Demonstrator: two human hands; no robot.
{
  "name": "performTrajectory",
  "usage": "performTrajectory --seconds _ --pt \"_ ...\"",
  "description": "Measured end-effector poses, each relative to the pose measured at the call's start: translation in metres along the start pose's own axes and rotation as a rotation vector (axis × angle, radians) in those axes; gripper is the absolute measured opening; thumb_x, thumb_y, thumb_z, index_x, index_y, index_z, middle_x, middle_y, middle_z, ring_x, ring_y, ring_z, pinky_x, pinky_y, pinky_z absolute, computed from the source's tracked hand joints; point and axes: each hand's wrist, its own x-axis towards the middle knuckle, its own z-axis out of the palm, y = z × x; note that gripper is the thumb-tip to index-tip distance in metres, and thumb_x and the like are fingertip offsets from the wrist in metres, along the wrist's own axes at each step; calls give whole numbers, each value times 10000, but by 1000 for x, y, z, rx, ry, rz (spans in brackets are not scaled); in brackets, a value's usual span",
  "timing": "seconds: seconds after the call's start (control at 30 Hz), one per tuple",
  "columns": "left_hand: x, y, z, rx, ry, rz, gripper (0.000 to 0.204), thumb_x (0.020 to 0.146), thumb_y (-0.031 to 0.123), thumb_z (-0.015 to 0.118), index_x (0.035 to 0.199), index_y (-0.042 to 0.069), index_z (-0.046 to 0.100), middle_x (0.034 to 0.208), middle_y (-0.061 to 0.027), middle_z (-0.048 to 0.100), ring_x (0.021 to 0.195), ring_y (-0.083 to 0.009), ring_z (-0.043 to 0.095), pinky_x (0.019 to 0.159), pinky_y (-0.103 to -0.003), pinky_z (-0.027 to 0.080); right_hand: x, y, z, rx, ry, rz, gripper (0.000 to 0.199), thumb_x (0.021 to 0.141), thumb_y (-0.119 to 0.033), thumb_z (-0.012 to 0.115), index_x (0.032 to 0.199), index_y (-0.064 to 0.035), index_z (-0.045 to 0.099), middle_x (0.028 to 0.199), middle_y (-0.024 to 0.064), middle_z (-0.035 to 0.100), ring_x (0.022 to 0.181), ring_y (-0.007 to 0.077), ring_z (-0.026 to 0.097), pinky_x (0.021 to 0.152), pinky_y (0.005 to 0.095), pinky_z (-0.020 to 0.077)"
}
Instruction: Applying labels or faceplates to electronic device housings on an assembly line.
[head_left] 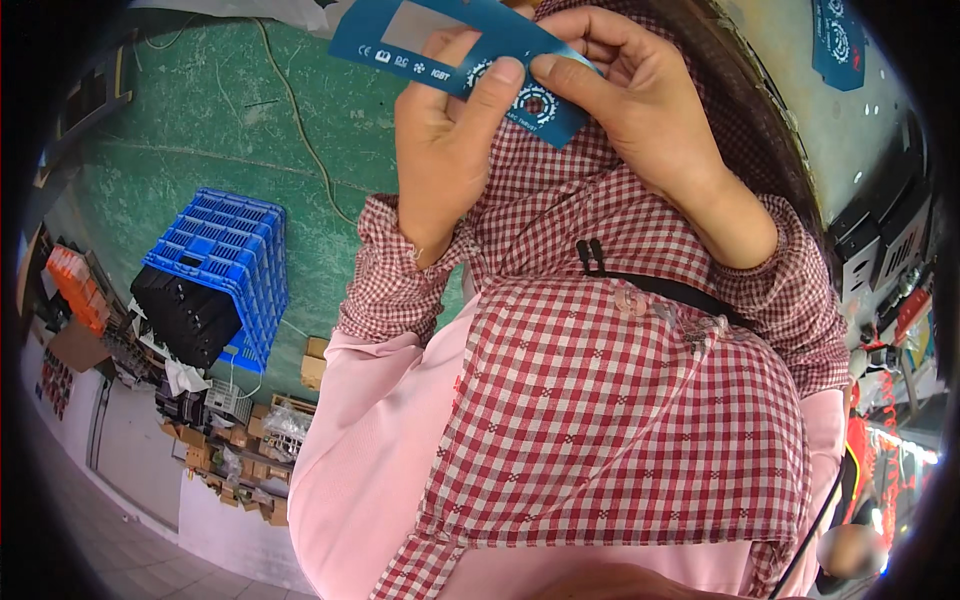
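At the top of the view, both hands hold a blue panel label (500,42). It is a thin, flat sheet with a rectangular cut-out window and white ring-shaped dial markings. My left hand (440,155) grips its lower edge, thumb in front; one finger shows behind through the window. The thumb of my right hand (655,115) presses near the dial rings, and its other fingers curl behind the sheet, partly hidden. The label is tilted, its right end lower. A similar blue label (840,45) lies on the pale surface at the far right.
A blue plastic crate (255,265) holding black bar-like parts (185,315) stands on the green floor (230,120) at left. Cardboard boxes (245,450) lie beyond it. Dark panels (870,245) sit at the right edge. Another person (848,555) is at lower right.
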Motion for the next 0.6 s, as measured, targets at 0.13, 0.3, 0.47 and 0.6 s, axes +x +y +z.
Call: performTrajectory --seconds 0.13,0.3,0.47,0.6 --pt "-5 1 3 -93 71 -37 276 955 118 642 1170 -54 617 1072 -45 616 960 -95 554 839 -235 438 1 -5 -3 127 -79 75 144 943 -15 592 1077 36 607 916 27 650 787 66 566 695 214 464" --pt "-10 -1 8 -107 114 17 286 946 102 654 1168 -71 607 1039 -35 627 928 -84 561 806 -217 448 -1 -11 -7 107 -104 105 126 952 -40 594 1060 25 610 875 7 630 743 44 539 654 195 435" --pt "-10 6 9 -360 145 -118 339 941 84 652 1239 -62 584 1085 -72 643 979 -101 587 851 -237 476 -4 -19 -9 83 -136 139 112 965 -72 597 1038 11 613 823 -18 604 688 16 506 602 170 400" --pt "-12 5 9 -473 115 -134 357 940 70 644 1266 -55 571 1116 -90 650 1005 -122 604 882 -258 486 -9 -20 -7 73 -148 120 110 972 -96 601 1022 1 616 782 -36 582 650 1 476 564 161 370"
